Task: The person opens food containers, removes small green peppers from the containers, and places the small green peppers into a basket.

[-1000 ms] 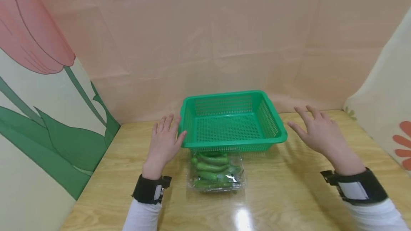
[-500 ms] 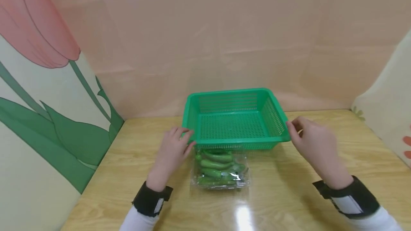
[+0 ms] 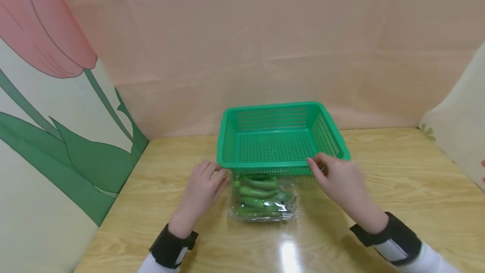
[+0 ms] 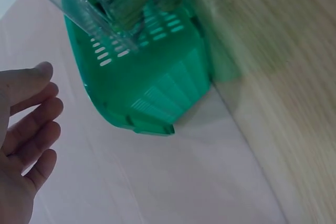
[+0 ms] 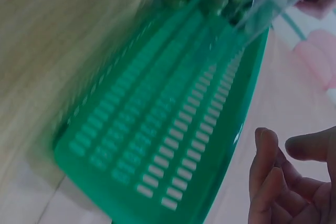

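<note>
Loosely curled, the left grip point(image 3: 204, 184) holds nothing that shows; its fingers bend toward the thumb, beside the near left corner of a green rectangular plastic basket with latticed walls point(image 3: 273, 144). Facing it, the right grip point(image 3: 337, 180) also has bent fingers, with a gap between thumb and index finger, and these tips lie over or near the basket's near rim; whether they touch it cannot be told. Between the two grips, nearer the left one, a clear rectangular plastic box point(image 3: 261, 219) rests just in front of the basket. Long, smooth green vegetables point(image 3: 257, 193) lie crosswise inside the box, stacked in rows. Under both grips spreads a pale wood-grain worktop point(image 3: 409, 172), with a bright patch of glare in front of the box. Behind each grip, a black wrist strap point(image 3: 398, 239) sits at the end of a white sleeve point(image 3: 428, 260). Beyond the grips and the basket hangs a creased pinkish-beige sheet point(image 3: 284, 33); left of the left grip stands a panel printed with a large pink tulip point(image 3: 49, 33).
</note>
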`<state>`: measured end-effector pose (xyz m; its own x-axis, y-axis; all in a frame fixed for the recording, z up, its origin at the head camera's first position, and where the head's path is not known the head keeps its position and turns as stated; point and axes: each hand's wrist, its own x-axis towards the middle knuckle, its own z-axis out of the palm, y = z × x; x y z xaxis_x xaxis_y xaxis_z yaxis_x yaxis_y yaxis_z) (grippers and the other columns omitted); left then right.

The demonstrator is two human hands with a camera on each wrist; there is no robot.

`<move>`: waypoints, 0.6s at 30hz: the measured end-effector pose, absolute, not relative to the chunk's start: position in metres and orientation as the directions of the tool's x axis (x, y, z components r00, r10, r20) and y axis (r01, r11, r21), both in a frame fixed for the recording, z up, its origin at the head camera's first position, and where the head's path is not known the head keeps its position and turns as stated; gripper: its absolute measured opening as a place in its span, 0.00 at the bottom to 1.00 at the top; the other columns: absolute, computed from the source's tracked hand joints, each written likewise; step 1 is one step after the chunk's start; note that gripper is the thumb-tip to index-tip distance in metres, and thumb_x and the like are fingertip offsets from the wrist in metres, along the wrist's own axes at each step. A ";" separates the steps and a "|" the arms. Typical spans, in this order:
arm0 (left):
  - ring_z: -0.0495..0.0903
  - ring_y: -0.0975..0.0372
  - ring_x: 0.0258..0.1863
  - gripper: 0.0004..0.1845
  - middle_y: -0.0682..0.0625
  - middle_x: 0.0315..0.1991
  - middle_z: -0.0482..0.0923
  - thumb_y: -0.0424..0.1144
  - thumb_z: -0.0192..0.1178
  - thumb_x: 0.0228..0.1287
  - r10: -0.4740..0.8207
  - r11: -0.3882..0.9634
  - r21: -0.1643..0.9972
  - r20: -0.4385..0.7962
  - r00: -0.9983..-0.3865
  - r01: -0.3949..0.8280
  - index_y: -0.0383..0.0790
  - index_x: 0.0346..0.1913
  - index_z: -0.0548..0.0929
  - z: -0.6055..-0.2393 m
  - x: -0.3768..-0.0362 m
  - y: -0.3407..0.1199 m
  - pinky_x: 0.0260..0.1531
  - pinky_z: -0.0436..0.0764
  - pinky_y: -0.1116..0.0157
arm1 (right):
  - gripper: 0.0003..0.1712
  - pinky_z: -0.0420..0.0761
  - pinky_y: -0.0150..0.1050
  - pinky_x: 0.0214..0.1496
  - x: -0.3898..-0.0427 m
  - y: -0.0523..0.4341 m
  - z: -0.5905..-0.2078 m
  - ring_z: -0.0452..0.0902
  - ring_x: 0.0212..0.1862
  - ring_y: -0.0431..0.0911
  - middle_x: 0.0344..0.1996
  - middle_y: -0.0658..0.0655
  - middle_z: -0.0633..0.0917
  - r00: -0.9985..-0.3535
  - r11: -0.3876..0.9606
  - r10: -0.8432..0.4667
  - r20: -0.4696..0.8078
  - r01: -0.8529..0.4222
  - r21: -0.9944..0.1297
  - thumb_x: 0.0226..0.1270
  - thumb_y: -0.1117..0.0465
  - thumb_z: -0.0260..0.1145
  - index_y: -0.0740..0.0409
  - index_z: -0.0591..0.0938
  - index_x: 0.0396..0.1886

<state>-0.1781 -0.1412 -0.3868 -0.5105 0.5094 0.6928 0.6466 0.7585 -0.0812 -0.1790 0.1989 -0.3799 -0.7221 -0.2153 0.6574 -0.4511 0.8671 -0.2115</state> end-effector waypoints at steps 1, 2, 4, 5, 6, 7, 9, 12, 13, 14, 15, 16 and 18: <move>0.76 0.58 0.37 0.07 0.50 0.34 0.80 0.38 0.69 0.54 0.512 0.757 -0.083 0.692 -0.509 0.648 0.41 0.35 0.84 -0.388 -0.177 -0.142 0.35 0.75 0.65 | 0.07 0.60 0.25 0.12 -0.178 0.195 -0.381 0.60 0.14 0.32 0.13 0.43 0.74 -0.732 0.861 -0.216 0.646 -0.455 -0.227 0.62 0.56 0.66 0.53 0.81 0.26; 0.75 0.58 0.37 0.07 0.50 0.34 0.80 0.39 0.68 0.55 0.514 0.757 -0.086 0.691 -0.509 0.648 0.41 0.35 0.84 -0.388 -0.176 -0.143 0.34 0.75 0.65 | 0.07 0.62 0.25 0.13 -0.177 0.192 -0.381 0.62 0.15 0.31 0.13 0.42 0.74 -0.740 0.855 -0.220 0.635 -0.460 -0.240 0.62 0.57 0.66 0.53 0.81 0.26; 0.75 0.59 0.36 0.06 0.50 0.34 0.80 0.38 0.69 0.54 0.519 0.753 -0.091 0.692 -0.502 0.652 0.41 0.34 0.84 -0.390 -0.174 -0.145 0.33 0.75 0.65 | 0.06 0.65 0.25 0.15 -0.174 0.183 -0.382 0.63 0.16 0.31 0.13 0.41 0.74 -0.755 0.836 -0.228 0.614 -0.476 -0.274 0.62 0.57 0.66 0.52 0.81 0.26; 0.75 0.59 0.36 0.06 0.50 0.33 0.80 0.38 0.69 0.54 0.522 0.752 -0.098 0.693 -0.497 0.652 0.41 0.34 0.85 -0.391 -0.173 -0.145 0.33 0.74 0.65 | 0.06 0.65 0.25 0.15 -0.172 0.178 -0.381 0.64 0.16 0.31 0.13 0.41 0.73 -0.762 0.822 -0.235 0.603 -0.487 -0.295 0.62 0.58 0.66 0.51 0.81 0.26; 0.75 0.59 0.35 0.06 0.50 0.33 0.80 0.38 0.69 0.53 0.526 0.750 -0.107 0.695 -0.490 0.653 0.41 0.34 0.85 -0.391 -0.172 -0.146 0.32 0.74 0.65 | 0.06 0.66 0.25 0.15 -0.171 0.173 -0.381 0.63 0.16 0.30 0.13 0.40 0.73 -0.770 0.805 -0.245 0.589 -0.500 -0.319 0.62 0.58 0.66 0.51 0.80 0.26; 0.75 0.59 0.35 0.07 0.50 0.32 0.80 0.38 0.69 0.53 0.530 0.748 -0.114 0.696 -0.484 0.654 0.40 0.34 0.85 -0.392 -0.171 -0.147 0.32 0.74 0.66 | 0.06 0.67 0.25 0.15 -0.169 0.168 -0.380 0.64 0.16 0.30 0.13 0.40 0.74 -0.779 0.781 -0.256 0.573 -0.516 -0.353 0.63 0.58 0.66 0.52 0.80 0.26; 0.75 0.59 0.34 0.07 0.50 0.32 0.80 0.37 0.70 0.51 0.539 0.741 -0.129 0.698 -0.471 0.659 0.40 0.33 0.85 -0.393 -0.170 -0.148 0.31 0.73 0.66 | 0.06 0.69 0.25 0.15 -0.167 0.158 -0.378 0.66 0.16 0.29 0.14 0.41 0.76 -0.794 0.719 -0.280 0.540 -0.546 -0.430 0.64 0.59 0.65 0.53 0.81 0.27; 0.75 0.60 0.33 0.07 0.51 0.31 0.80 0.37 0.70 0.51 0.558 0.728 -0.150 0.696 -0.452 0.669 0.40 0.33 0.85 -0.393 -0.168 -0.148 0.30 0.73 0.67 | 0.04 0.74 0.26 0.15 -0.163 0.143 -0.376 0.73 0.17 0.31 0.16 0.45 0.81 -0.828 0.613 -0.318 0.461 -0.551 -0.567 0.65 0.62 0.64 0.56 0.83 0.30; 0.75 0.60 0.33 0.06 0.51 0.31 0.80 0.36 0.70 0.51 0.566 0.722 -0.155 0.694 -0.446 0.675 0.40 0.32 0.85 -0.393 -0.167 -0.148 0.30 0.73 0.67 | 0.04 0.76 0.26 0.17 -0.162 0.138 -0.375 0.76 0.19 0.32 0.18 0.47 0.82 -0.839 0.580 -0.333 0.430 -0.542 -0.608 0.65 0.63 0.63 0.57 0.83 0.31; 0.75 0.60 0.33 0.06 0.51 0.31 0.80 0.36 0.70 0.51 0.573 0.715 -0.162 0.693 -0.438 0.680 0.40 0.32 0.85 -0.393 -0.167 -0.148 0.30 0.74 0.67 | 0.04 0.78 0.26 0.19 -0.161 0.133 -0.374 0.78 0.20 0.34 0.19 0.48 0.84 -0.848 0.553 -0.348 0.399 -0.529 -0.644 0.65 0.63 0.63 0.58 0.83 0.32; 0.75 0.60 0.33 0.06 0.51 0.31 0.80 0.36 0.70 0.50 0.581 0.707 -0.167 0.691 -0.431 0.687 0.40 0.32 0.85 -0.394 -0.167 -0.148 0.31 0.74 0.67 | 0.05 0.80 0.27 0.21 -0.159 0.128 -0.373 0.80 0.22 0.35 0.21 0.49 0.85 -0.859 0.525 -0.363 0.361 -0.509 -0.683 0.65 0.63 0.63 0.59 0.83 0.33; 0.75 0.61 0.33 0.07 0.52 0.30 0.80 0.36 0.70 0.50 0.588 0.701 -0.169 0.687 -0.428 0.693 0.41 0.32 0.85 -0.394 -0.166 -0.148 0.31 0.74 0.67 | 0.06 0.81 0.28 0.22 -0.158 0.124 -0.373 0.82 0.23 0.37 0.22 0.50 0.86 -0.867 0.499 -0.378 0.325 -0.487 -0.717 0.66 0.62 0.62 0.59 0.83 0.35; 0.76 0.61 0.32 0.07 0.52 0.30 0.80 0.37 0.71 0.50 0.600 0.687 -0.176 0.685 -0.413 0.705 0.41 0.32 0.85 -0.394 -0.166 -0.148 0.31 0.75 0.68 | 0.08 0.84 0.31 0.26 -0.155 0.115 -0.373 0.84 0.26 0.40 0.26 0.53 0.87 -0.871 0.434 -0.423 0.249 -0.436 -0.788 0.68 0.60 0.61 0.60 0.83 0.38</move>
<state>-0.1660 -0.1483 -0.3943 -0.4132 0.5997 0.6853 0.7048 0.6872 -0.1763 -0.1551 0.1150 -0.3727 -0.8711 -0.4231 0.2494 -0.4363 0.4337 -0.7884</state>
